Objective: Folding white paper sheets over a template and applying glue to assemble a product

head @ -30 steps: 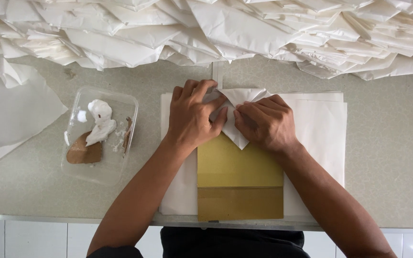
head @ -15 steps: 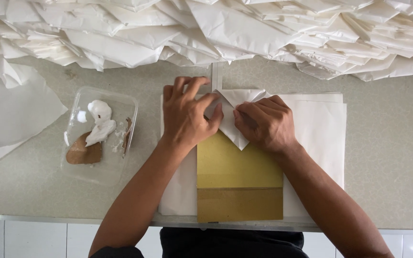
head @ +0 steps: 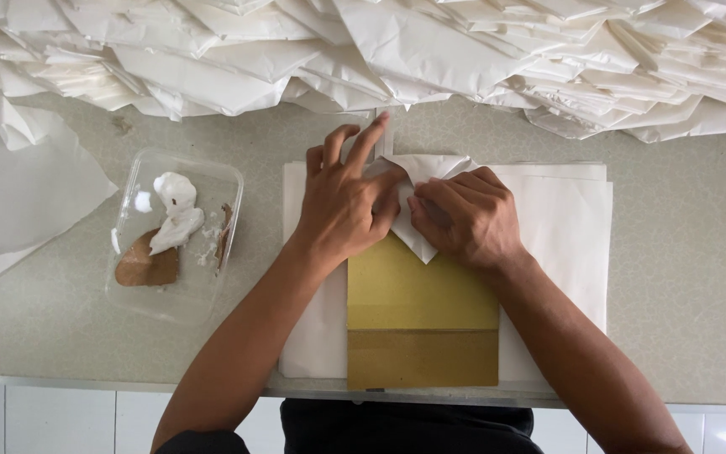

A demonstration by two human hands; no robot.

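At the far left a loose white paper sheet [head: 18, 202] lies on the speckled grey counter [head: 682, 277]. Just to its right sits a clear plastic tray [head: 174, 240] holding a lump of white paste [head: 176, 214] and a brown scrap of card [head: 146, 267].

Next comes the stack of white sheets [head: 565, 219], squared up near the counter's front edge, with a gold-coloured card [head: 422, 315] lying on top of it, its lower band a shade darker. At the card's upper end is the folded white paper [head: 418, 240], whose point hangs down over the gold surface.

The left hand [head: 342, 206] rests palm down on the left part of that folded paper, fingers loosely spread, index finger stretched up toward the far edge of the stack and thumb tucked in against the fold. The right hand [head: 464, 217] lies just beside it, fingers curled and bunched together, pressing the paper's right side flat; the fingertips of the two hands nearly meet over the fold's middle. The paper's tip shows below and between the two hands, its upper corner peeking out above the right knuckles.

Along the whole back of the counter runs a heap of folded white papers [head: 430, 50].
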